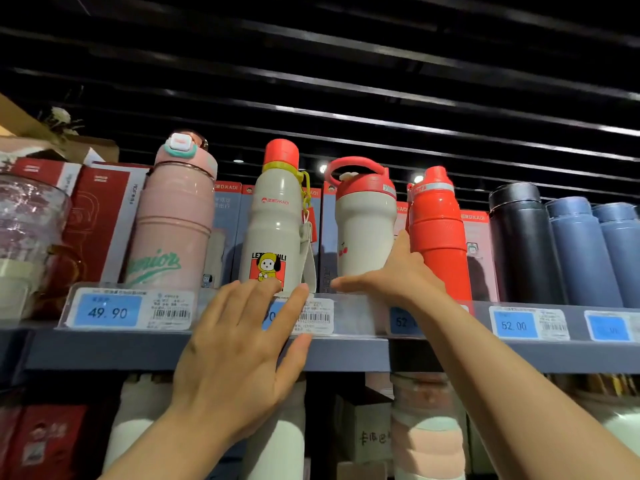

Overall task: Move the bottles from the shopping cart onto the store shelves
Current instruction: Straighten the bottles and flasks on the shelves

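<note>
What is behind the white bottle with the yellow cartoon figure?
Behind the white cartoon bottle stand grey-blue boxes with red tops, upright against the back of the shelf. The bottle covers their middles, so the box fronts cannot be read fully.

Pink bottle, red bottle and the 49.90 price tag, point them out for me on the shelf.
pink bottle (173, 220), head view, middle of its body
red bottle (438, 233), head view, ribbed middle of its body
49.90 price tag (108, 310), head view, its blue panel
</note>
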The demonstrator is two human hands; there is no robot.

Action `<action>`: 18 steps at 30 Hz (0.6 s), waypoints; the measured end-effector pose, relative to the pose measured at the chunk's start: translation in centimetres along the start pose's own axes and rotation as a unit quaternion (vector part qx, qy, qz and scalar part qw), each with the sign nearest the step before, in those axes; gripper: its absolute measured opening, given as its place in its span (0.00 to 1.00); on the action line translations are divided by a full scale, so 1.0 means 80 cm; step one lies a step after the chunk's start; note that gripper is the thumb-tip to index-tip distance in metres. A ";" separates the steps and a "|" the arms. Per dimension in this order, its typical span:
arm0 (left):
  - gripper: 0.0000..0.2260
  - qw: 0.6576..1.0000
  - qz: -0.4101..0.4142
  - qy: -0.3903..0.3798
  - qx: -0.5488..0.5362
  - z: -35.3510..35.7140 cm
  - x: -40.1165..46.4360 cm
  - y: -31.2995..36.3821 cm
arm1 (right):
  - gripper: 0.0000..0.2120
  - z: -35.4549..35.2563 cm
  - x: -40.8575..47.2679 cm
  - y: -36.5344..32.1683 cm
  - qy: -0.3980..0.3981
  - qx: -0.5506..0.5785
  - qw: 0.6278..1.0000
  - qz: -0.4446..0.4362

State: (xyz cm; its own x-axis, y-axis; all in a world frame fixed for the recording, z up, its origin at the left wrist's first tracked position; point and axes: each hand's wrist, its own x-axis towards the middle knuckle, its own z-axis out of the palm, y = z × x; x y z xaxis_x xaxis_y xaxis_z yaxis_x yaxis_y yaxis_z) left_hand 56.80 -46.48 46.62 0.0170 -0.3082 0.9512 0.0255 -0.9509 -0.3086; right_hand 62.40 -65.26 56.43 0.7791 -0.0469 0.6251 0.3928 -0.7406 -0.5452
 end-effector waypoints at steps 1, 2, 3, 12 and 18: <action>0.22 1.000 -0.001 -0.001 -0.002 0.000 0.000 0.000 | 0.59 0.000 0.002 0.001 -0.001 0.011 1.000 -0.005; 0.22 1.000 -0.002 -0.001 -0.003 0.001 0.000 0.000 | 0.55 -0.001 0.003 0.002 -0.006 0.028 1.000 -0.013; 0.22 1.000 -0.003 -0.001 -0.002 0.001 -0.001 0.000 | 0.49 -0.002 0.005 0.003 -0.012 0.060 0.998 -0.020; 0.22 1.000 0.000 0.009 0.003 0.001 0.000 0.001 | 0.62 0.001 0.000 0.006 0.031 0.017 0.999 -0.031; 0.22 1.000 0.004 0.017 0.007 0.003 -0.001 0.000 | 0.48 -0.002 0.004 0.013 0.035 0.069 0.994 -0.074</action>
State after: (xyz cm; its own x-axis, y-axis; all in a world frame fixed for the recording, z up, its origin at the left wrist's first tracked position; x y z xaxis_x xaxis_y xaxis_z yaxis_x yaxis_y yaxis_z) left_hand 57.05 -46.49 46.55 -0.0162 -0.3165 0.9485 0.0396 -0.9480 -0.3157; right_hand 62.99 -66.14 56.10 0.6735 0.0050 0.7392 0.5674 -0.6445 -0.5126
